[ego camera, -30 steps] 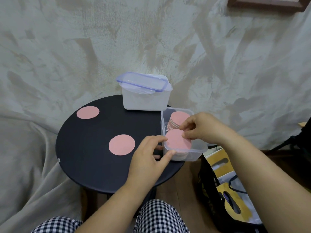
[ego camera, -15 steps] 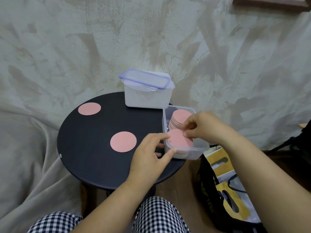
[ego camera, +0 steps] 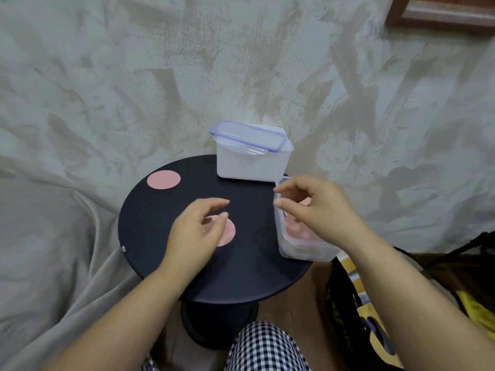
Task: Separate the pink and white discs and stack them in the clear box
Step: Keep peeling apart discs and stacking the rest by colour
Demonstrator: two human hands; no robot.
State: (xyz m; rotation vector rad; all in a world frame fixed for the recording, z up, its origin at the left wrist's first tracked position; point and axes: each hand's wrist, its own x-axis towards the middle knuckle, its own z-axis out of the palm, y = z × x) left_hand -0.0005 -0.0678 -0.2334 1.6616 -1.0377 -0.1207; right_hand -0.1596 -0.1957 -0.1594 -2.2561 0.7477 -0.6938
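Pink disc [ego camera: 228, 232] partly under my left grip [ego camera: 195, 231], flat on tabletop [ego camera: 150, 236]. Left grip loose, holds nothing. Right grip [ego camera: 318, 210] loose too, above clear box [ego camera: 305, 251]. Best: slip fingertip under rim, pinch softly, carry right into box.

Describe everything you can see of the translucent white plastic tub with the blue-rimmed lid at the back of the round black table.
The translucent white plastic tub is rectangular and stands upright at the far edge of the round black table. Its clear blue-rimmed lid rests on top, slightly askew. Its contents cannot be made out. The open clear plastic box lies by its right front corner; whether they touch is unclear.
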